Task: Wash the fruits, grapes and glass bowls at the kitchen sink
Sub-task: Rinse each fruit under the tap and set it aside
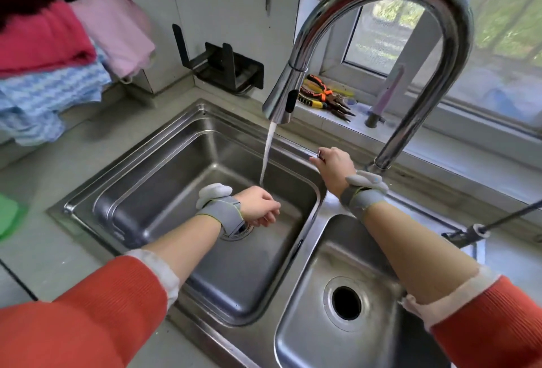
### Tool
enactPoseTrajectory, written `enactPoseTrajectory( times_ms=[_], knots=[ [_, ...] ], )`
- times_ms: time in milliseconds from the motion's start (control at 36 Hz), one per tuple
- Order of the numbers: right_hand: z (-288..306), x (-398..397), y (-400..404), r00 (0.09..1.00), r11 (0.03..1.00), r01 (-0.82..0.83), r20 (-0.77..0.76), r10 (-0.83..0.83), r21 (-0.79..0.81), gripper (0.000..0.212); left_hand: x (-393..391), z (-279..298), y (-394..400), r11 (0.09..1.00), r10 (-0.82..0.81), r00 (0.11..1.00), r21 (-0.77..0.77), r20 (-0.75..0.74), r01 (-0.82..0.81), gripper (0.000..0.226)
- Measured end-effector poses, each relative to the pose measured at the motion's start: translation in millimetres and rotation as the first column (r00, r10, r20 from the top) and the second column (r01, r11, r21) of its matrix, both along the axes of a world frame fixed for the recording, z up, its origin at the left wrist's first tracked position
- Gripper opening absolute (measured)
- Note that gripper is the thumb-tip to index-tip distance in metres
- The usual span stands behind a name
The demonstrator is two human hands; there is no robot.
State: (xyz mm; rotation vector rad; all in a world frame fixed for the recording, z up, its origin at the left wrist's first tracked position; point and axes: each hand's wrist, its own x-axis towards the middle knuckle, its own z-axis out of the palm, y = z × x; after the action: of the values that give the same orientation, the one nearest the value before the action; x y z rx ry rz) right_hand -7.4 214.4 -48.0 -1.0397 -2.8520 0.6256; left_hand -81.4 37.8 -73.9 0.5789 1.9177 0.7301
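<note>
Left hand (259,206), fingers loosely curled and empty, under the faucet stream (267,153); right hand (335,162) gripping the tap lever (315,154).

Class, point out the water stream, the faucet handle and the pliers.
Water stream (267,153), head view, mid-stream below the spout.
Faucet handle (314,155), head view, metal lever tip beside the right hand.
Pliers (318,90), head view, orange-black grips.

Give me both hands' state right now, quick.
Left hand: fingers loosely curled under the water stream, holding nothing visible.
Right hand: gripping the faucet handle.
</note>
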Motion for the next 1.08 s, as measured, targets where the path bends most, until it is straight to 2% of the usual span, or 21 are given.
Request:
enactPoseTrajectory(
  times_ms=[167, 333, 500, 611, 667, 778, 944, 1083],
  knots=[
    [1, -15, 8, 0.996, 0.997, 0.080, 0.048, -0.081, 0.004, 0.039, -4, -6, 1, 1.000, 0.006, 1.000, -0.009, 0.002, -0.006, 0.027],
    [-8, -16, 13, 0.994, 0.994, 0.106, 0.027, -0.106, -0.012, 0.040, -1, -8, 0, 1.000, -0.006, 1.000, -0.024, 0.004, 0.006, 0.027],
    [0, -2, 2, 0.995, 0.996, 0.083, 0.065, -0.081, -0.031, 0.032, 0, 4, -5, 0.998, -0.049, 0.998, -0.040, -0.026, 0.048, 0.026],
    [9, 21, -15, 0.995, 0.996, 0.058, 0.089, -0.051, -0.070, 0.031, 3, 23, -2, 0.995, -0.090, 0.991, -0.039, -0.103, 0.087, 0.026],
    [17, 38, -21, 0.995, 0.995, 0.026, 0.102, -0.016, -0.101, 0.021, 10, 36, 3, 0.991, -0.132, 0.982, -0.024, -0.137, 0.130, 0.026],
    [46, 83, -36, 0.993, 0.991, 0.036, 0.114, -0.021, -0.131, 0.021, 35, 66, 18, 0.960, -0.279, 0.925, -0.042, -0.256, 0.278, 0.024],
    [83, 186, -39, 0.976, 0.961, 0.218, 0.046, -0.213, -0.173, 0.022, 108, 106, 56, 0.905, -0.395, 0.880, 0.053, -0.263, 0.422, 0.025],
    [100, 303, -41, 0.900, 0.890, 0.433, 0.024, -0.434, -0.143, 0.020, 205, 115, 91, 0.768, -0.596, 0.747, 0.062, -0.294, 0.637, 0.024]
  ],
)
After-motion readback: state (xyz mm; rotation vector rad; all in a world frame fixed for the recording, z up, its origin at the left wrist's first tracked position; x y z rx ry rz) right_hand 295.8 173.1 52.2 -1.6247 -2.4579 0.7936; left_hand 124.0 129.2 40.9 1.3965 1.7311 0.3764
